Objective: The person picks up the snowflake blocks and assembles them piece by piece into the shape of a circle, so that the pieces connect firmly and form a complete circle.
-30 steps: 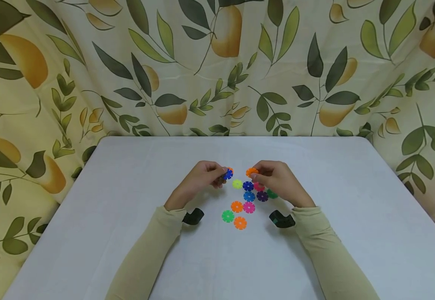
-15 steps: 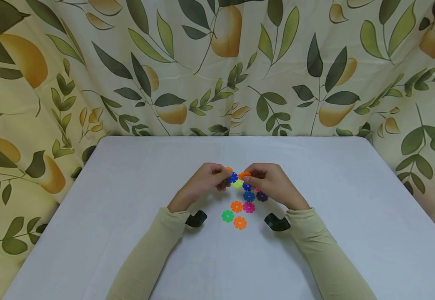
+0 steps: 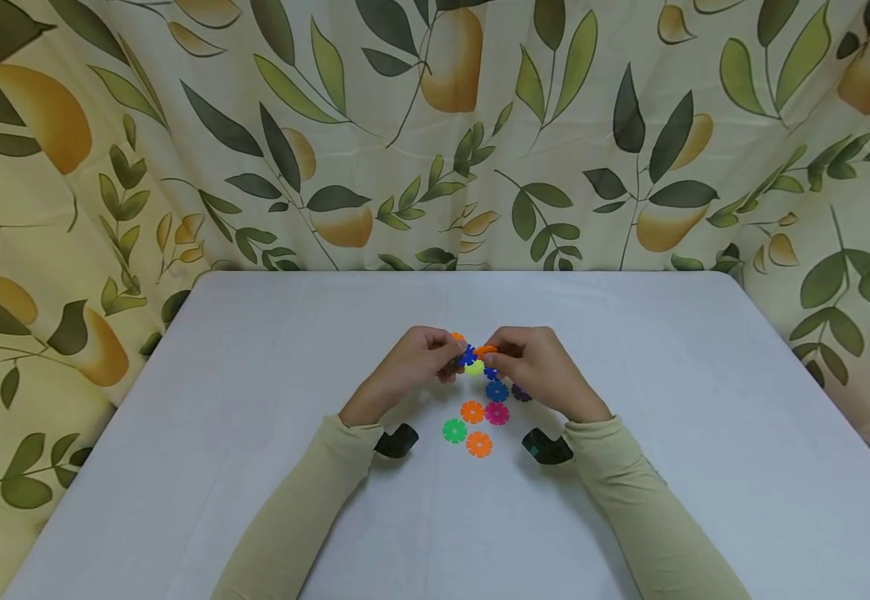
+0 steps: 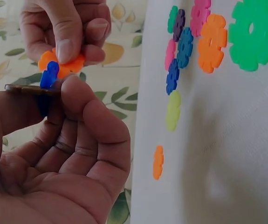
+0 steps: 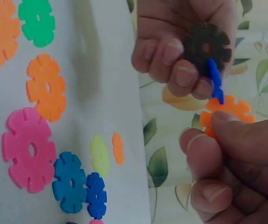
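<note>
My left hand [image 3: 422, 362] pinches a dark brown notched plastic disc [image 5: 195, 44], which has a blue notched disc [image 5: 216, 80] slotted into it crosswise. Thumb and fingers of my right hand [image 3: 536, 362] pinch an orange notched disc [image 5: 234, 108]. The orange rim meets the blue disc's edge, the two standing at an angle in the right wrist view. Both hands are raised above the far half of the table, close together. Fingers cover part of each held disc.
Loose discs lie on the white table [image 3: 315, 333]: green [image 3: 455, 431], orange [image 3: 479, 444], pink [image 3: 497, 413], blue [image 3: 497, 392], yellow-green [image 4: 173, 110] and several others, some under my right hand. A leaf-and-fruit patterned curtain [image 3: 405, 167] hangs behind the table.
My hands have drawn together, the right one moving left with the orange disc and the left one slightly right. The orange disc now meets the blue one.
</note>
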`<state>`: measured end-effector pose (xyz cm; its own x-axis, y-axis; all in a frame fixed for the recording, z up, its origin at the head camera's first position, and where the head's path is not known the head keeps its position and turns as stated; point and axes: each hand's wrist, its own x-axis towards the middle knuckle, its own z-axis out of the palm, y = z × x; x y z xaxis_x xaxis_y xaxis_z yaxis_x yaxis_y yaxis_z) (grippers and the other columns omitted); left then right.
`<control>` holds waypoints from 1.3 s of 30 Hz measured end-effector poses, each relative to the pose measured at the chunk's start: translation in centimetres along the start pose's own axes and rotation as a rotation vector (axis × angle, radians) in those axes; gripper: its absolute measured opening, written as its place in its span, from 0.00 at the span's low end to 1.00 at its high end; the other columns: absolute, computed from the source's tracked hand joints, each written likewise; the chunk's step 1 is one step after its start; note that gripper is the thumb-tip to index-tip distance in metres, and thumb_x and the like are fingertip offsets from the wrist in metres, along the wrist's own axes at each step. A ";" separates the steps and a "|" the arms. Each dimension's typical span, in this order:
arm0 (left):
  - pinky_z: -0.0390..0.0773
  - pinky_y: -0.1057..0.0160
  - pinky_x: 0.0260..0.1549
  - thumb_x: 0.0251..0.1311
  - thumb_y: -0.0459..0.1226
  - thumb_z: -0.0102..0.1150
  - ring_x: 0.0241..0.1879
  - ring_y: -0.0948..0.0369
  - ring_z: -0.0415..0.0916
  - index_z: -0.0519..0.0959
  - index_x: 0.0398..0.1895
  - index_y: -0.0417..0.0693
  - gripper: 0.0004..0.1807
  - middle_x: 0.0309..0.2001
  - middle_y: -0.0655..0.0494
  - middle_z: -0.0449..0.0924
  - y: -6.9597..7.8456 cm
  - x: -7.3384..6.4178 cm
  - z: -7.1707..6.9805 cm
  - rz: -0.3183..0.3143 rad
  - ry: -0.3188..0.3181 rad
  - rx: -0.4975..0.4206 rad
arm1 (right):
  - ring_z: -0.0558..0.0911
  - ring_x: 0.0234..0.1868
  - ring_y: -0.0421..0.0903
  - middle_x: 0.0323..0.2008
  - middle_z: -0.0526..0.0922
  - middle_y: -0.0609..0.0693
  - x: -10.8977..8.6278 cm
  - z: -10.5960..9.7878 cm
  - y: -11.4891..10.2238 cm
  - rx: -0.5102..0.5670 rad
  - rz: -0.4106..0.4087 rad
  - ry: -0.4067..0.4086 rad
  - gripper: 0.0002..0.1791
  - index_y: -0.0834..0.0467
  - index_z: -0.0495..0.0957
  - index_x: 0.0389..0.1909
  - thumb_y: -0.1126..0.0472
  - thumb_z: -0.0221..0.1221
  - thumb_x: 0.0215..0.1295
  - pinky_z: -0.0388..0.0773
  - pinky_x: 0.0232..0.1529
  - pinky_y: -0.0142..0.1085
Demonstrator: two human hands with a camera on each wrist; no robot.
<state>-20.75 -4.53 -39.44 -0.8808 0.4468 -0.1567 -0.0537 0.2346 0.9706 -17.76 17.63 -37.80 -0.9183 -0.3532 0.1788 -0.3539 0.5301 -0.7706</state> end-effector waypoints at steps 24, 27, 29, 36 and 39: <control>0.86 0.59 0.45 0.81 0.39 0.57 0.35 0.55 0.81 0.83 0.52 0.39 0.12 0.38 0.48 0.86 0.6 -0.4 -0.4 -0.007 0.018 -0.057 | 0.81 0.28 0.47 0.33 0.89 0.57 0.3 0.6 0.0 -0.082 -0.082 0.062 0.04 0.64 0.89 0.43 0.69 0.69 0.71 0.82 0.31 0.36; 0.85 0.57 0.47 0.82 0.39 0.56 0.36 0.55 0.81 0.82 0.54 0.39 0.12 0.40 0.47 0.85 0.7 -0.4 -0.6 -0.013 0.026 -0.053 | 0.82 0.29 0.47 0.36 0.90 0.57 0.2 0.6 0.0 -0.082 -0.068 0.073 0.06 0.64 0.89 0.45 0.68 0.69 0.71 0.83 0.32 0.36; 0.85 0.57 0.48 0.82 0.38 0.55 0.37 0.55 0.80 0.81 0.54 0.38 0.12 0.42 0.47 0.85 0.8 -0.4 -0.7 -0.016 0.032 -0.065 | 0.82 0.30 0.47 0.36 0.90 0.57 0.2 0.6 0.0 -0.080 -0.066 0.080 0.05 0.64 0.89 0.45 0.68 0.69 0.72 0.83 0.33 0.36; 0.83 0.62 0.45 0.84 0.40 0.52 0.39 0.55 0.80 0.78 0.55 0.37 0.14 0.44 0.47 0.86 0.5 -0.3 -1.0 -0.029 0.029 -0.088 | 0.82 0.32 0.48 0.37 0.90 0.53 0.3 0.6 0.6 -0.079 -0.058 0.092 0.05 0.65 0.89 0.45 0.70 0.68 0.72 0.83 0.35 0.36; 0.80 0.62 0.43 0.84 0.40 0.50 0.39 0.53 0.79 0.77 0.55 0.38 0.13 0.45 0.47 0.89 0.3 -0.3 -1.1 -0.025 0.036 -0.099 | 0.82 0.34 0.48 0.37 0.89 0.54 0.3 0.5 0.9 -0.079 -0.035 0.074 0.06 0.66 0.88 0.46 0.69 0.67 0.72 0.82 0.36 0.37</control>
<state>-21.01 -5.52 -38.86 -0.8946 0.4106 -0.1762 -0.1203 0.1585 0.9800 -18.28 17.61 -38.77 -0.9145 -0.3168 0.2517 -0.3965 0.5781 -0.7132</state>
